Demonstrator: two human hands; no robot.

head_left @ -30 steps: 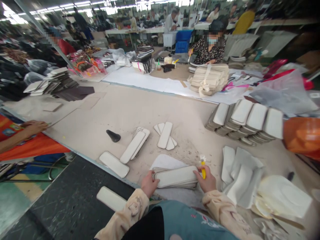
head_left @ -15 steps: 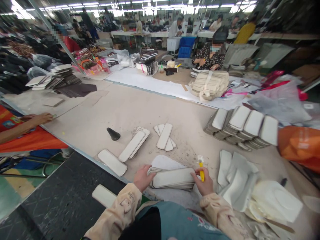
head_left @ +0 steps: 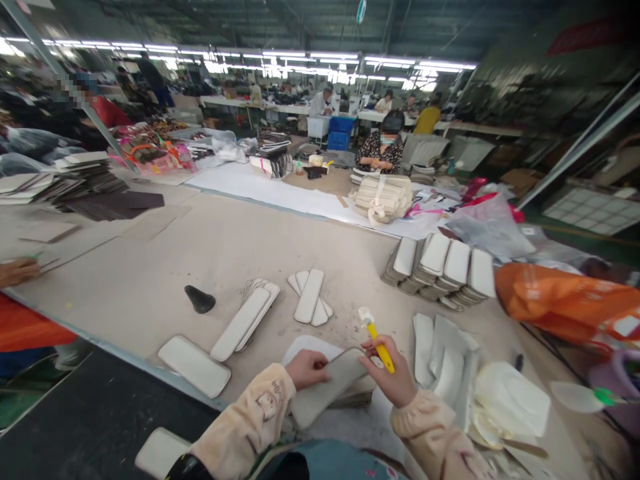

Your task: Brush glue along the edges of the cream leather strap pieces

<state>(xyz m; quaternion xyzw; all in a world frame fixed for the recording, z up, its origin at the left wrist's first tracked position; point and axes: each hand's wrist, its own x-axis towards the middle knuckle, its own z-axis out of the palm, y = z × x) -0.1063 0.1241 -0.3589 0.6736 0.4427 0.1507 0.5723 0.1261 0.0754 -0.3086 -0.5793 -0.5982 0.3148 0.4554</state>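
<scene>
Between my two hands a grey rounded rectangular panel (head_left: 327,392) is tilted up off the stack of like panels (head_left: 356,399). My left hand (head_left: 306,370) is closed on its left long edge, thumb on top. My right hand (head_left: 395,380) pinches the far right end of the panel and also grips a yellow-handled brush (head_left: 383,352), whose tip is coated in white and points up and away. A white sheet (head_left: 307,345) lies under the stack. Just beyond are crossed white panels (head_left: 310,297) and a fanned pile of panels (head_left: 245,320).
A single panel (head_left: 195,365) lies at the left table edge, near a black curved object (head_left: 200,299). At right are stacked panels (head_left: 440,267), grey moulded pieces (head_left: 445,360), a whitish container (head_left: 513,397) and an orange bag (head_left: 570,300). A co-worker's hand (head_left: 19,272) shows at far left.
The panel on top of the stack has been lifted and turned at an angle, its grey face now showing. My left hand has moved onto its long edge. The view has tilted up and turned right.
</scene>
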